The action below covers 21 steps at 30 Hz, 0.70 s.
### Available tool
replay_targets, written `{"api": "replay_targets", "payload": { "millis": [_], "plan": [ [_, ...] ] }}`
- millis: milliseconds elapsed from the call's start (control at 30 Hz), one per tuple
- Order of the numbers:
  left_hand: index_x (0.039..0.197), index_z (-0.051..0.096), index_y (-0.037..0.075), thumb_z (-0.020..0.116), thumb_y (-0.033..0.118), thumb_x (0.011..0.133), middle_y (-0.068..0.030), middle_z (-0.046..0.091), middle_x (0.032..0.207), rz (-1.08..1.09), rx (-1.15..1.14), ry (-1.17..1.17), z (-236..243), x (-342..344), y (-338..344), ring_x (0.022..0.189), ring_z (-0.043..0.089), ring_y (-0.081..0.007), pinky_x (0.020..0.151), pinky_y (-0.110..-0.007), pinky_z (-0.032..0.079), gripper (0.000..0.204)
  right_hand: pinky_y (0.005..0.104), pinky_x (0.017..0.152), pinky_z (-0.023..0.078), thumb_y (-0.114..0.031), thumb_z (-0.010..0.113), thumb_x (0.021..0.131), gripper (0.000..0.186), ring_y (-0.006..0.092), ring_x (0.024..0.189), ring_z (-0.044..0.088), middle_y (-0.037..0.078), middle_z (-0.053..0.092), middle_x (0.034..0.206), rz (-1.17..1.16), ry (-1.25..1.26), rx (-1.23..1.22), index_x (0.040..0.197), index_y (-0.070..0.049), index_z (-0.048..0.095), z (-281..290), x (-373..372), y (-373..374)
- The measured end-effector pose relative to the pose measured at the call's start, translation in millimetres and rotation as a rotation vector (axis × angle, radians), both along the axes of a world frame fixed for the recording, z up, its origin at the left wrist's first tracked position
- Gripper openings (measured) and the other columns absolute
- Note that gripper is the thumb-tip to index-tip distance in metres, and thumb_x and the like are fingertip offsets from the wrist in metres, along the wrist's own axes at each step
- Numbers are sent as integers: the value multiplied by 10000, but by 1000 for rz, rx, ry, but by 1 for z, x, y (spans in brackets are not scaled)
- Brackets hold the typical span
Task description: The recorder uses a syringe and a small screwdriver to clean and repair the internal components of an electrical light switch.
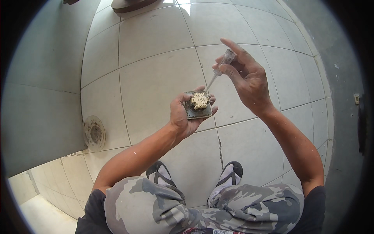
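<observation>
My left hand [182, 115] grips a square grey switch plate [198, 105], back side up, with its beige mechanism block in the middle. My right hand [246, 76] holds a small screwdriver [220, 68] with a clear handle, pinched between thumb and fingers. The thin shaft slants down and left, and its tip is at the upper edge of the plate, near the beige block. Both hands are raised over a tiled floor, right hand above and to the right of the left.
Pale square floor tiles [156, 78] lie below. A grey wall [43, 85] runs along the left with a round floor drain cover [94, 132] at its foot. My feet in dark sandals [230, 175] stand below the hands. A grey concrete strip [343, 97] borders the right.
</observation>
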<state>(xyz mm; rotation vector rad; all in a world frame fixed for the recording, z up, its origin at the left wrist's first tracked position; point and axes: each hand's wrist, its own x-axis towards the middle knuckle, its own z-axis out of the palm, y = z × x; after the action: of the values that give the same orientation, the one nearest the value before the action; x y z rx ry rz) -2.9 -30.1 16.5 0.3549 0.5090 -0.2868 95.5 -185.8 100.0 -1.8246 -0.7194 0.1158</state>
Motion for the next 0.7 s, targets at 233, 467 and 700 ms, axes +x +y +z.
{"api": "replay_targets", "payload": {
  "millis": [233, 467, 700],
  "plan": [
    [1451, 373, 22, 335, 206, 858, -264, 546, 1279, -5, 20, 11, -4, 0, 0, 1211, 559, -336, 1093, -535, 447, 621, 323, 879, 586, -13, 549, 965, 401, 196, 1003, 704, 130, 702, 1074, -4, -44, 70, 1358, -90, 535, -11, -2, 4],
    [1442, 381, 22, 338, 206, 860, -258, 554, 1271, -16, 5, 16, -8, -1, 1, 1191, 573, -335, 1089, -531, 452, 612, 297, 820, 562, -2, 474, 971, 420, 170, 895, 685, 115, 694, 1048, 6, 29, 141, 1388, -45, 488, -12, -1, 8],
    [1422, 404, 23, 377, 207, 845, -231, 548, 1288, -43, 60, -14, -6, 0, 0, 1191, 572, -316, 1082, -514, 464, 606, 311, 570, 456, -200, 590, 946, 266, 152, 572, 536, 120, 678, 740, 3, -13, -489, 1056, 25, 681, 4, 10, 1]
  ]
}}
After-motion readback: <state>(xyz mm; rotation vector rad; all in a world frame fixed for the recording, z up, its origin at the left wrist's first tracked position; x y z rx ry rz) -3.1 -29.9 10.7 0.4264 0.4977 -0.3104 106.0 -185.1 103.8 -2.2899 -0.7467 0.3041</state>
